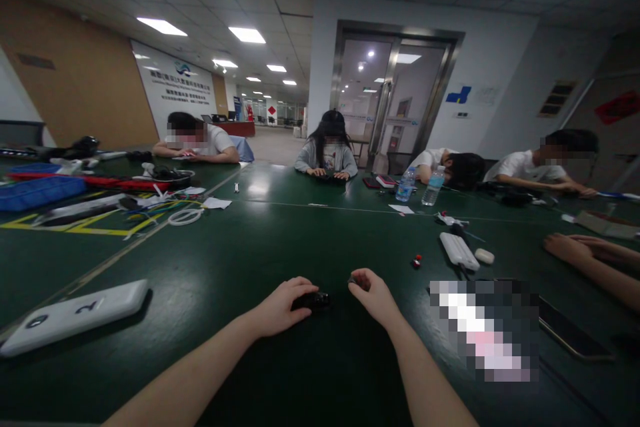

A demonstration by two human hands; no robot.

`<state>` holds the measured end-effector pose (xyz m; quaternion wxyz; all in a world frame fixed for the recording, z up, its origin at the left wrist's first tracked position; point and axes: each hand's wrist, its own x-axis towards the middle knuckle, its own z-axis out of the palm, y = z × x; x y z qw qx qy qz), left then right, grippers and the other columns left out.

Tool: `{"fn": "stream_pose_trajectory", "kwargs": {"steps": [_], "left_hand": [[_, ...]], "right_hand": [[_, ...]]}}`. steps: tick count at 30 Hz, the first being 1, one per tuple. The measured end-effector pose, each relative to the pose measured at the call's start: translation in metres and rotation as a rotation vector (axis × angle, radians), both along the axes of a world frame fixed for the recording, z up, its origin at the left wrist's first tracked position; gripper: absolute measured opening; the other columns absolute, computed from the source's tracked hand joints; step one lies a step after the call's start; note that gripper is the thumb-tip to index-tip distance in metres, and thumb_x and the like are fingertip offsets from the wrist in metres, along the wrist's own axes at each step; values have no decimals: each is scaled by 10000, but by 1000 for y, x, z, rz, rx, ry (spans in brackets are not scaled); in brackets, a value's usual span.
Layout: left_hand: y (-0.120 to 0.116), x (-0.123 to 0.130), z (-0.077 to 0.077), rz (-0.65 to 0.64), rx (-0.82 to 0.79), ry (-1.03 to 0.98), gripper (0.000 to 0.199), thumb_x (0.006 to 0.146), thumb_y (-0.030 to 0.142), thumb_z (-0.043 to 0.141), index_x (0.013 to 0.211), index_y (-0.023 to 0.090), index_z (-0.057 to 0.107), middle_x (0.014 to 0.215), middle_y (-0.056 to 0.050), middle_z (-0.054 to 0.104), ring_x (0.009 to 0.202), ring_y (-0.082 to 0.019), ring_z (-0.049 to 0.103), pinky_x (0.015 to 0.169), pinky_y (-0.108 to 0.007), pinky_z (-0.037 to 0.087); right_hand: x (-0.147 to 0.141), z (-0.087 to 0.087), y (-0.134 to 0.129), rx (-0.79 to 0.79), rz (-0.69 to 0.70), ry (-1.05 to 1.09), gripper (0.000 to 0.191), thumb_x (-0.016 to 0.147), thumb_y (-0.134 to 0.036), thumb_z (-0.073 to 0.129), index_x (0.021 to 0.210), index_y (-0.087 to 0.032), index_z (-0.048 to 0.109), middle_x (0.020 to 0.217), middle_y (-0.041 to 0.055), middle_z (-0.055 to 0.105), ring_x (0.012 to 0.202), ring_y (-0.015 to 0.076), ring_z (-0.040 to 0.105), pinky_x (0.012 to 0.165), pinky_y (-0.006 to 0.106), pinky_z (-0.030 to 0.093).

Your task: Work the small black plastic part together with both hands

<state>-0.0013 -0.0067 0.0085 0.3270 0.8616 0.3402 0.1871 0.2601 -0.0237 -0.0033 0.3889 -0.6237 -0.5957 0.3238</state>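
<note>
My left hand (pixel 285 307) rests on the dark green table (pixel 250 260), curled over a small black object (pixel 314 301) whose end sticks out toward my right hand. My right hand (pixel 373 297) hangs just beside that end, its fingers curled down. A tiny dark tip (pixel 352 279) shows at those fingertips, and I cannot tell what it is. Small red and black pieces (pixel 416 261) lie ahead of my right hand. Farther right are a white ribbed block (pixel 459 251) and a white oval piece (pixel 484 256).
A white slab (pixel 75 317) lies to my left. A pixelated patch (pixel 483 330) covers something to my right, beside a phone (pixel 575 337). A co-worker's hands (pixel 585 250) reach in at right. Several seated people, water bottles (pixel 433 185), a blue crate (pixel 35 192) and tubing (pixel 186 216) occupy the table's far side.
</note>
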Motion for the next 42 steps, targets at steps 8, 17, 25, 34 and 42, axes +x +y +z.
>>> {"fn": "stream_pose_trajectory", "kwargs": {"steps": [8, 17, 25, 34, 42], "left_hand": [[-3, 0, 4, 11, -11, 2, 462, 807, 286, 577, 1264, 292, 506, 1289, -35, 477, 1172, -223, 450, 1014, -402, 364], [-1, 2, -3, 39, 3, -53, 493, 767, 267, 616, 1244, 263, 491, 1234, -43, 536, 1120, -208, 495, 987, -391, 386], [-2, 3, -2, 57, -2, -70, 470, 753, 277, 632, 1201, 241, 499, 1196, -49, 556, 1094, -209, 517, 970, -393, 401], [-3, 4, 2, -8, 66, -53, 287, 786, 237, 588, 1071, 239, 554, 1103, -24, 562, 1033, -186, 520, 934, -364, 404], [-3, 3, 4, -44, 96, -52, 226, 801, 225, 588, 1025, 247, 572, 1114, -24, 544, 1038, -179, 507, 946, -354, 391]], "right_hand": [[-5, 9, -8, -13, -17, -86, 247, 745, -370, 609, 937, -217, 640, 897, 28, 649, 815, 187, 595, 755, 349, 468], [-38, 29, -23, 120, 191, -148, 219, 747, -302, 613, 957, -246, 641, 955, 18, 628, 853, 183, 559, 768, 332, 446], [-49, 28, -26, 83, 369, -197, 171, 718, -274, 657, 889, -268, 673, 903, 10, 619, 872, 192, 551, 781, 342, 445], [-50, 29, -27, 82, 393, -226, 171, 740, -264, 627, 906, -275, 667, 920, 5, 619, 882, 194, 552, 772, 335, 440], [-48, 27, -27, 89, 417, -220, 186, 752, -259, 616, 931, -280, 663, 952, 8, 607, 916, 202, 546, 808, 350, 441]]}}
